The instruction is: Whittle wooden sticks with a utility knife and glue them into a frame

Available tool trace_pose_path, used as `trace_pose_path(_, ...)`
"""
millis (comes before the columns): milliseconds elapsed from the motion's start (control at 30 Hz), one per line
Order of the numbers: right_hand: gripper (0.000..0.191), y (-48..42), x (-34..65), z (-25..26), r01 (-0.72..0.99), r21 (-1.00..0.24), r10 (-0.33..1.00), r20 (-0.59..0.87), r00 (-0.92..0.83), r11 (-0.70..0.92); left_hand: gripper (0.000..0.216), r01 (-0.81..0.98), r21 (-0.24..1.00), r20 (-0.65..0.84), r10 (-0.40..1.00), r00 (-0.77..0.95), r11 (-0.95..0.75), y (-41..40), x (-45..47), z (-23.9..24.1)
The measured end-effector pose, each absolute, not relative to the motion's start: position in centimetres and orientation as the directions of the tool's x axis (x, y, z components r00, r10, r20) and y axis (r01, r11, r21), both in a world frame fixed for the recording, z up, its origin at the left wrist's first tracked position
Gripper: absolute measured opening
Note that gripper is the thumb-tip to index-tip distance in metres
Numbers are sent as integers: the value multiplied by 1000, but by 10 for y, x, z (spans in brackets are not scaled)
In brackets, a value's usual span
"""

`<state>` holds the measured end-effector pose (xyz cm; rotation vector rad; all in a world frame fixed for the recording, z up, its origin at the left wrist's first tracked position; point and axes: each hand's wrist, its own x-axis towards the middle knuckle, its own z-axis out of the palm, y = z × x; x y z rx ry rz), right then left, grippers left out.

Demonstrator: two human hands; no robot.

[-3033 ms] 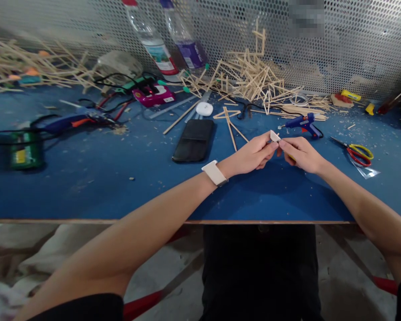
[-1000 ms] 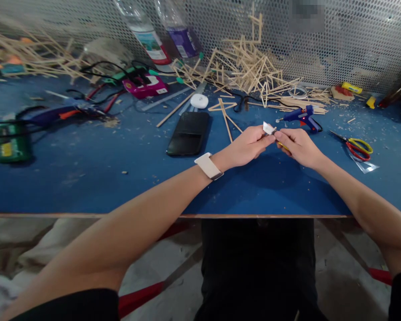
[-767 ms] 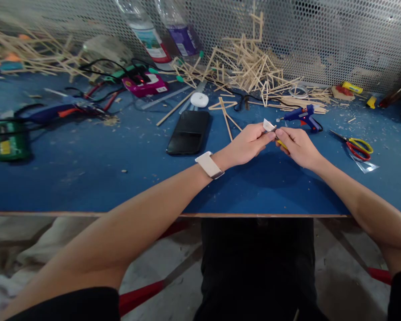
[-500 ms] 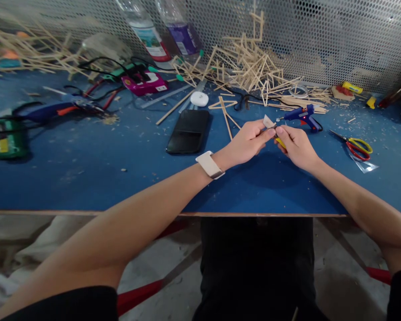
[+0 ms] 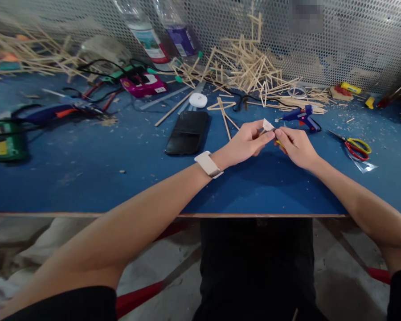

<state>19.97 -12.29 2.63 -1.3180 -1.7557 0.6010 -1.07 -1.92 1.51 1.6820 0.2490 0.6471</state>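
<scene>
Close together above the blue table, my two hands meet right of the middle. Between the thumb and fingers of my left hand (image 5: pixel 247 141) is a small white piece (image 5: pixel 268 125), thin and flat, its pale corner sticking up. My right hand (image 5: pixel 294 145) is closed around a small yellow tool (image 5: pixel 280 143), which looks like a craft knife; a thin grey part reaches toward the white piece, and most of the tool is covered by the fingers. Just beyond my right hand lies a blue glue gun (image 5: pixel 300 117) with its nozzle pointing left.
Scissors (image 5: pixel 356 148) lie at right on a clear plastic scrap (image 5: pixel 365 166). Left of my hands are a black phone (image 5: pixel 187 133) and a white earbud case (image 5: pixel 198 100). Wooden sticks (image 5: pixel 250 67), bottles (image 5: pixel 182 38) and a pink power strip (image 5: pixel 143 84) line the back.
The white piece has tipped slightly between my fingers, and less of the yellow tool shows. Both hands stay in nearly the same place.
</scene>
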Motion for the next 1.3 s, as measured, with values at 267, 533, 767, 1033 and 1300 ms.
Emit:
trace_pose_path(267,84,-122,216,38,605,-702,927,295,-233,376,60,-155,952,256,409,876,-264,-20,-14,19)
trace_pose_path(533,87,-122,216,38,621,-701,937,272,-221,350,24,-124,968,206,402,892,-220,-21,-14,20)
trace_pose_path(767,88,-123,214,39,607,-729,948,255,-188,316,15,-89,985,148,471,870,-146,-23,-17,26)
trace_pose_path(1033,84,-122,213,37,611,-725,948,266,-176,318,21,-72,950,211,454,866,-303,-26,-15,20)
trace_pose_path(1300,81,-121,212,35,567,-766,952,264,-153,304,34,-36,808,335,408,849,-588,-17,-19,10)
